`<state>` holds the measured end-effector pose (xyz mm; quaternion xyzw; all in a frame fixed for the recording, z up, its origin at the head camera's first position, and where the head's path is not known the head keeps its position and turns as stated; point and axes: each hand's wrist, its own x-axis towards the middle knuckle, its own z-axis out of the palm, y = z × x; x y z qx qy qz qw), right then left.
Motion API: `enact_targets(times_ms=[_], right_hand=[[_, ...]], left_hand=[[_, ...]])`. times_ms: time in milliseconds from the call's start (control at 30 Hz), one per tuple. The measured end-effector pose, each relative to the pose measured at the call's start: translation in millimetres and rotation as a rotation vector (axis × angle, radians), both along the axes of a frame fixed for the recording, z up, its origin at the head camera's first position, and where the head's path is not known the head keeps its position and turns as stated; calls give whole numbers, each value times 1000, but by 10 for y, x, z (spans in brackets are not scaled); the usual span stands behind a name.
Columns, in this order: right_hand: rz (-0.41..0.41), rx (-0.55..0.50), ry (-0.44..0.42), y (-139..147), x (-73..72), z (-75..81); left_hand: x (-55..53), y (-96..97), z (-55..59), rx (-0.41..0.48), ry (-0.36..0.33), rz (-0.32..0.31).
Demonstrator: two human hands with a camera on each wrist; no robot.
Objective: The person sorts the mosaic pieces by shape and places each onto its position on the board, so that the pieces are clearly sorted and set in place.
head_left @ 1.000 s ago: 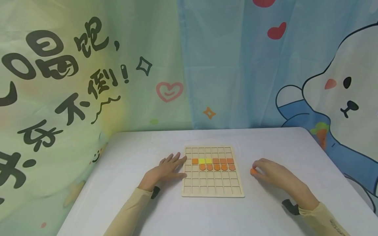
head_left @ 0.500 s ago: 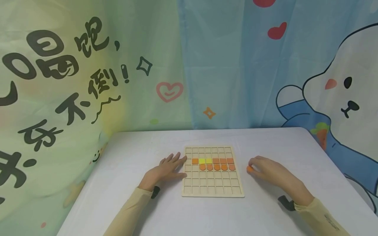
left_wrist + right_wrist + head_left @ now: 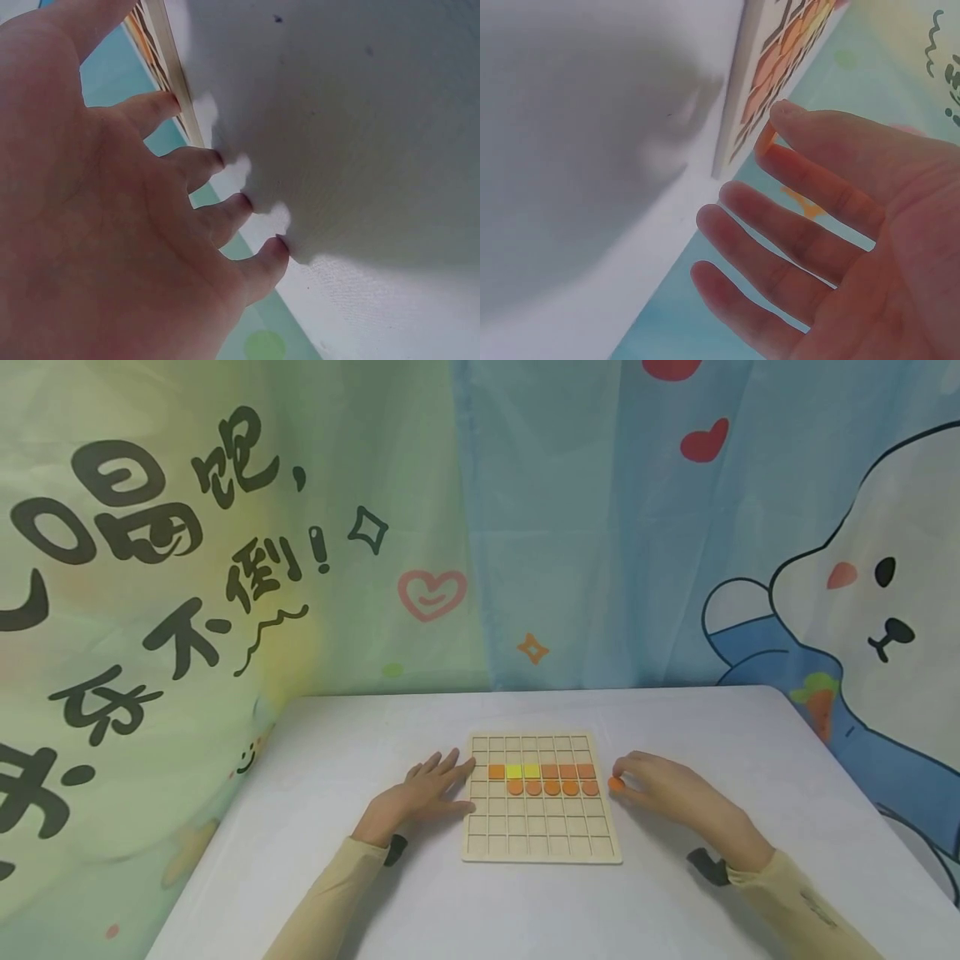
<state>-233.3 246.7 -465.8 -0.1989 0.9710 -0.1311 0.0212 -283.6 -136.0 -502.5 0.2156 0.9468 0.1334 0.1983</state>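
A pale wooden grid board (image 3: 540, 839) lies on the white table. One row on it holds square tiles, among them an orange tile (image 3: 497, 772) at the left, a yellow tile (image 3: 513, 772) and darker orange ones at the right. Directly below runs a row of several orange round discs (image 3: 552, 787). My left hand (image 3: 418, 793) is spread, its thumb and index finger touching the board's left edge. Just off the right edge, my right hand (image 3: 663, 785) pinches an orange disc (image 3: 616, 784) between thumb and index finger; the right wrist view shows this disc (image 3: 766, 139) edge-on.
The white table (image 3: 360, 718) reaches back to a printed curtain (image 3: 547, 527) with a cartoon bear (image 3: 900, 568) and lettering. Each wrist wears a dark band, such as the right wrist band (image 3: 708, 866).
My right hand has moved left toward the board, carrying the orange disc. The left hand and the pieces on the board have stayed where they were.
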Motion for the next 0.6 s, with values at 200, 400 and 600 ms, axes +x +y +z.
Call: enact_targets(times_ms=[200, 400, 600], right_hand=[[9, 15, -22, -116, -39, 45], [33, 11, 4, -196, -75, 59], [29, 7, -25, -278, -110, 72]], left_hand=[[-7, 7, -3, -9, -3, 0], [-14, 1, -16, -14, -3, -6], [-9, -2, -13, -6, 2, -2]])
